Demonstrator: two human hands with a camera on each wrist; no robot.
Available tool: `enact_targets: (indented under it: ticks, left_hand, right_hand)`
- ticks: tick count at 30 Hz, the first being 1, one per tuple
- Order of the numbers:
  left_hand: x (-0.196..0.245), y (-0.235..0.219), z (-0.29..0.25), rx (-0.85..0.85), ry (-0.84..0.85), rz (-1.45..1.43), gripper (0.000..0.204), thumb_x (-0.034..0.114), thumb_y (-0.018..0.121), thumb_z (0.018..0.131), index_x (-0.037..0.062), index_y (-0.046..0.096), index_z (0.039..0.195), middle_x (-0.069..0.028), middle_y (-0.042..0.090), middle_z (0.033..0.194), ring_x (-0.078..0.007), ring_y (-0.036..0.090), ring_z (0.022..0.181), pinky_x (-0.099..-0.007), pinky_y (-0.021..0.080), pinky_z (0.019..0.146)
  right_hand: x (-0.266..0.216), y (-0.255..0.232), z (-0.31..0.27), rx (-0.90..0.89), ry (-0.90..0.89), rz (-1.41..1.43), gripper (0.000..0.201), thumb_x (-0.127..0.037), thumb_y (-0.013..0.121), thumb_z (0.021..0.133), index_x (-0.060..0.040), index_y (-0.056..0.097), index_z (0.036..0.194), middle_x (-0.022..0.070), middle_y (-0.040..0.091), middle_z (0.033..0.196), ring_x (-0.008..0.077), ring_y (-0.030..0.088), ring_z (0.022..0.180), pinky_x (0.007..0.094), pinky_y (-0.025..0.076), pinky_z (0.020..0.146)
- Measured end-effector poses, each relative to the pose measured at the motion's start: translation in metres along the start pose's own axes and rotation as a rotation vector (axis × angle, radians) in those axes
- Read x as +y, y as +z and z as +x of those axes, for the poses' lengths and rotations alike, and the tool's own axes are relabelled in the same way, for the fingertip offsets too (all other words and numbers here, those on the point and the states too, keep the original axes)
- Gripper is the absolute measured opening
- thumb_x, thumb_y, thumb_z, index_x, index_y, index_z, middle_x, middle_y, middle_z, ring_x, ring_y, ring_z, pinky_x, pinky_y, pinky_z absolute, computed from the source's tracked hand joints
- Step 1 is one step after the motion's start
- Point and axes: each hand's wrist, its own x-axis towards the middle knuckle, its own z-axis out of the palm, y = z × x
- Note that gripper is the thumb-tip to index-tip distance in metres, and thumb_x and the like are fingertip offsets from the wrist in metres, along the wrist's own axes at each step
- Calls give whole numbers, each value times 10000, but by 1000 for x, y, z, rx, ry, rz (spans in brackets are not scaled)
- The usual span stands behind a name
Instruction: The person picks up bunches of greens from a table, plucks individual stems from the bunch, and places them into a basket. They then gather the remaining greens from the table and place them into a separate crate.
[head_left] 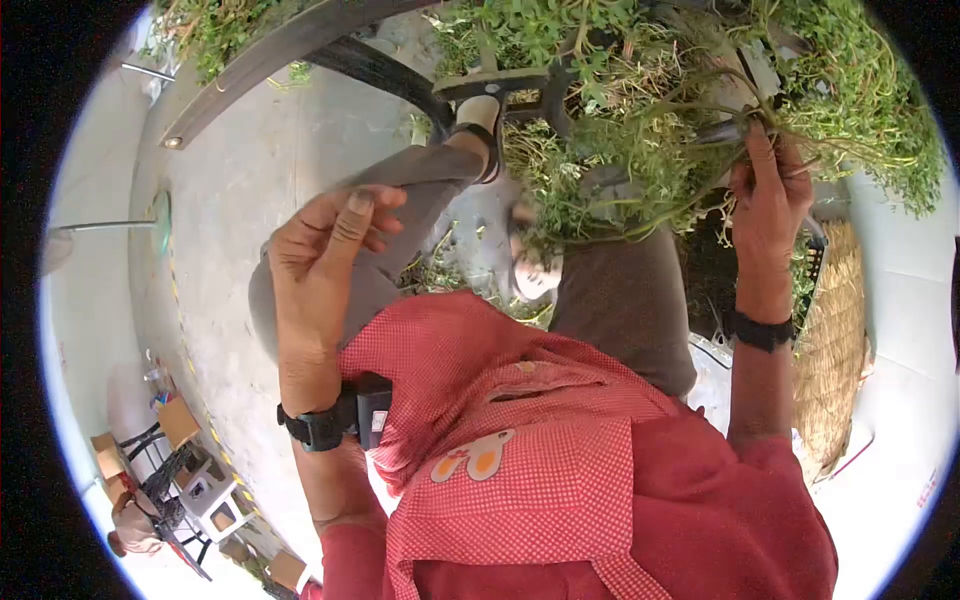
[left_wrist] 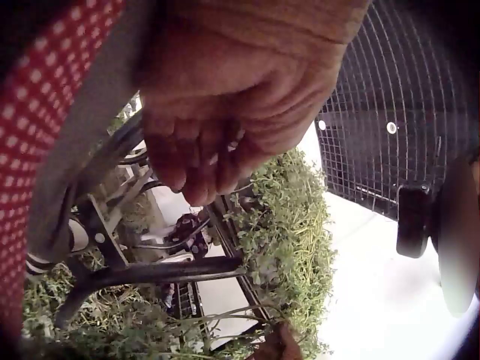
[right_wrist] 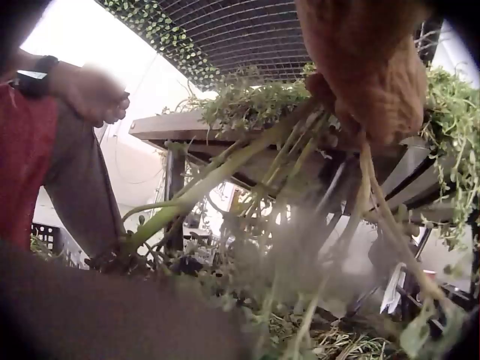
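Leafy green stems (head_left: pixel 640 185) hang from my right hand (head_left: pixel 770 195), whose thumb and fingers pinch their upper ends. In the right wrist view, that hand (right_wrist: pixel 375 82) grips several stems, with one thick green stem (right_wrist: pixel 172 214) slanting down to the left. My left hand (head_left: pixel 325 240) is raised over the left thigh, apart from the plants, its fingers loosely bent and the thumb near them. The left wrist view shows this hand (left_wrist: pixel 232 97) from the palm side, with nothing clearly visible in its grasp.
More greenery (head_left: pixel 860 110) lies on the table (head_left: pixel 260 75) ahead. Cut plant matter is on the floor between the feet. A woven basket (head_left: pixel 835 340) stands at the right. Boxes (head_left: pixel 180 422) and a seated person are at the far lower left.
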Motion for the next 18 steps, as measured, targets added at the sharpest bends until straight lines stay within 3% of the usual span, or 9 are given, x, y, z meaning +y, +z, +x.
enact_targets:
  ticks: [8, 10, 15, 18]
  left_hand:
    - [-14, -3, 8, 14, -44, -24, 235, 194, 531, 910, -10, 646, 933, -94, 669, 887, -123, 588, 716, -251, 458, 656]
    - [-12, -4, 6, 37, -53, -43, 235, 194, 533, 909, -11, 645, 933, -97, 669, 887, -125, 590, 719, -253, 460, 659]
    - [-9, 0, 8, -49, -22, 1, 235, 196, 541, 905, -13, 646, 930, -103, 670, 889, -131, 599, 731, -253, 462, 654]
    - [-10, -3, 9, -2, -70, 4, 237, 200, 542, 904, -9, 651, 918, -104, 671, 889, -132, 602, 726, -254, 462, 650]
  right_hand:
    - [13, 1, 4, -55, 50, -43, 102, -159, 672, 816, -81, 618, 852, -54, 531, 651, 31, 409, 483, 190, 299, 414]
    - [15, 2, 3, 14, 103, -11, 117, -172, 679, 811, -83, 616, 854, -51, 536, 661, 33, 414, 487, 190, 304, 417]
    - [13, 4, 3, 8, 90, -24, 106, -169, 681, 810, -96, 607, 830, -50, 536, 666, 34, 417, 496, 189, 308, 423]
    - [13, 5, 10, 6, 118, 16, 102, -165, 682, 808, -106, 598, 807, -50, 537, 665, 35, 419, 501, 191, 308, 426]
